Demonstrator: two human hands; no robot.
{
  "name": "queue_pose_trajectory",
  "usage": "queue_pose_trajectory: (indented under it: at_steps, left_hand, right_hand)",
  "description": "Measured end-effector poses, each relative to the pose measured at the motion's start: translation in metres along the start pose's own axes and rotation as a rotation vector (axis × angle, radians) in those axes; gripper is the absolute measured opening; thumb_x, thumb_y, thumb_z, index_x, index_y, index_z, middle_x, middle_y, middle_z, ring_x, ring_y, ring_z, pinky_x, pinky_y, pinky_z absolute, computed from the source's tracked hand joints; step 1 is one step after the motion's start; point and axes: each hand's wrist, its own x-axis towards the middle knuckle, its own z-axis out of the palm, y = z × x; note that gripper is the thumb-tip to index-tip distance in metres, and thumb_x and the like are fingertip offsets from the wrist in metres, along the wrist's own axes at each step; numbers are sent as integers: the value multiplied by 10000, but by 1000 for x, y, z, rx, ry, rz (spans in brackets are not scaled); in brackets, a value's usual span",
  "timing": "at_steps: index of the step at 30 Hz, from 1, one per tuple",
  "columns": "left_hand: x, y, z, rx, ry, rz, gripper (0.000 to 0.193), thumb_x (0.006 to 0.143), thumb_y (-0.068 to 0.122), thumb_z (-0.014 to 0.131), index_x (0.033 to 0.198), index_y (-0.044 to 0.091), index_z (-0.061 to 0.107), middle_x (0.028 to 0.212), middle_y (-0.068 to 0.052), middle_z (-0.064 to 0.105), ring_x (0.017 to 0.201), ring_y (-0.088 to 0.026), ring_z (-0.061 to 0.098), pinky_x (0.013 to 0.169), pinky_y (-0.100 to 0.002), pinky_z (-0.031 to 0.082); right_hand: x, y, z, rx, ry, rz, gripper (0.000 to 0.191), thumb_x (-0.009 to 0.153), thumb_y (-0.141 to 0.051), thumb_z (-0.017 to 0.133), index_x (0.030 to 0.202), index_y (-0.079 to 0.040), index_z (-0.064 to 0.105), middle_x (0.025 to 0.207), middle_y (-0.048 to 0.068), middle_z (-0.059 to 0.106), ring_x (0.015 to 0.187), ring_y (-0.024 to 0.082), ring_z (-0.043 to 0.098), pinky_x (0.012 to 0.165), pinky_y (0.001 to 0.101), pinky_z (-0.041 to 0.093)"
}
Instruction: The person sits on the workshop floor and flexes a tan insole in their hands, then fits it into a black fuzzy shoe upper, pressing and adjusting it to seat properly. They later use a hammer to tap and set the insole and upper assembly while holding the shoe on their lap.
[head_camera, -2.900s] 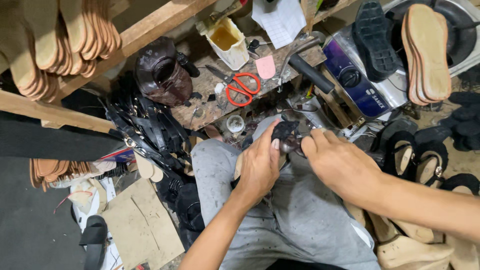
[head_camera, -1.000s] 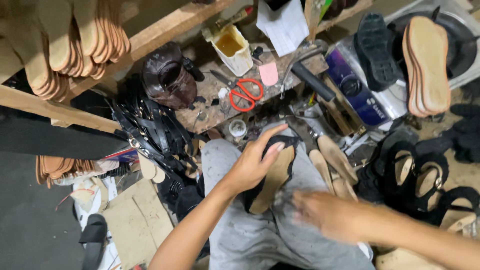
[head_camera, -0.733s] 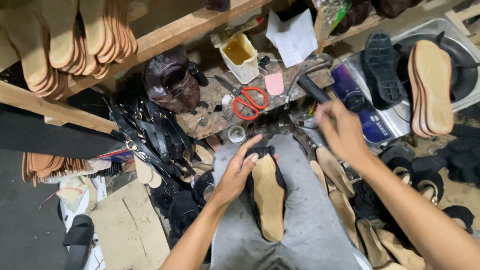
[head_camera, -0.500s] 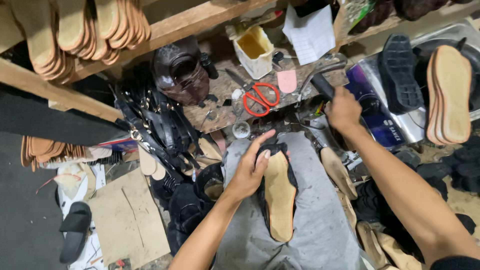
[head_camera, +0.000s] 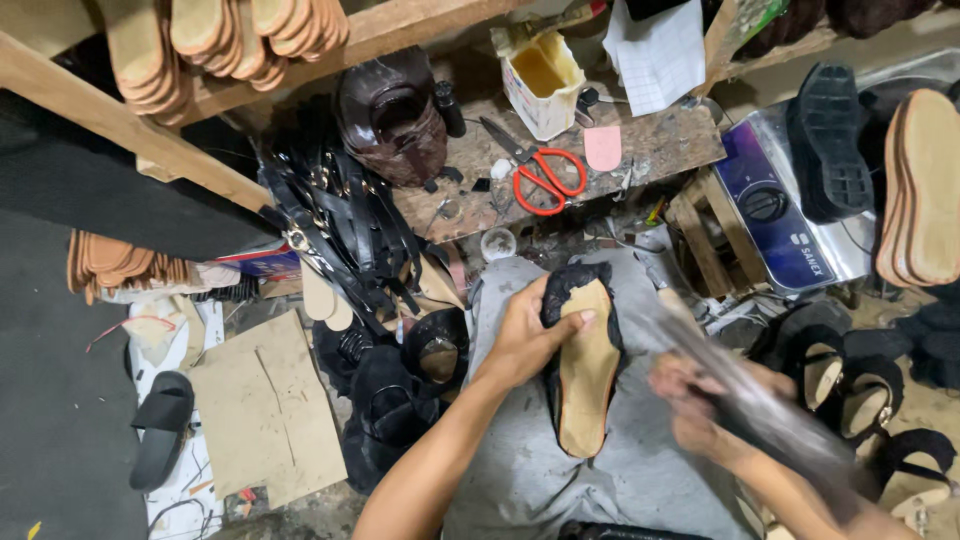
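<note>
The left hand (head_camera: 525, 335) pinned a tan insole (head_camera: 587, 370) on the grey-clad lap, its grip closed over the insole's upper edge, while the blurred right hand (head_camera: 690, 405) clasped a long dark tool (head_camera: 755, 410) just beside it.

Open white carton (head_camera: 541, 78) w/ yellowish inside (on bench); white paper sheet (head_camera: 657, 52) beside.

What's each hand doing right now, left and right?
Left hand: closed on the tan sandal sole, pressing it on the lap.
Right hand: motion-blurred, gripping a long dark tool; its kind cannot be told.
</note>
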Motion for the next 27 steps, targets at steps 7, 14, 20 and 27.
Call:
queue_pose_trajectory:
  at_steps: [7, 14, 20, 27]
  left_hand:
    - [-4, -2, 5, 87, 56, -1, 370, 889, -2, 745, 1240, 8, 627, 1122, -4, 698, 1041, -89, 632, 963, -281, 522]
    - [4, 6, -3, 155, 53, 69, 374, 891, -4, 727, 1253, 12, 633, 1110, -2, 689, 1042, -92, 628, 958, -285, 519]
    - [-2, -5, -5, 125, 101, 40, 404, 865, -9, 703, 1261, 25, 629, 1127, 7, 689, 1064, -91, 636, 974, -278, 519]
    - [2, -2, -4, 228, 82, 100, 391, 860, -24, 775, 1225, -19, 637, 1153, -41, 688, 1112, -136, 624, 1023, -307, 492]
  right_hand:
    - [-20, 23, 1, -75, -61, 212, 107, 861, -128, 671, 960, -88, 664, 787, 69, 650, 705, 226, 614, 624, 339, 511]
    - [-19, 32, 7, 37, -256, 415, 163, 882, -107, 700, 1006, -23, 635, 781, 98, 640, 651, 240, 607, 618, 326, 502]
    - [-4, 11, 12, -239, -235, 350, 150, 890, -138, 722, 983, -32, 671, 692, 118, 560, 580, 256, 561, 572, 375, 456]
    - [10, 3, 14, -189, -264, 231, 258, 895, -215, 717, 1063, -27, 661, 719, 116, 638, 607, 240, 620, 593, 358, 506]
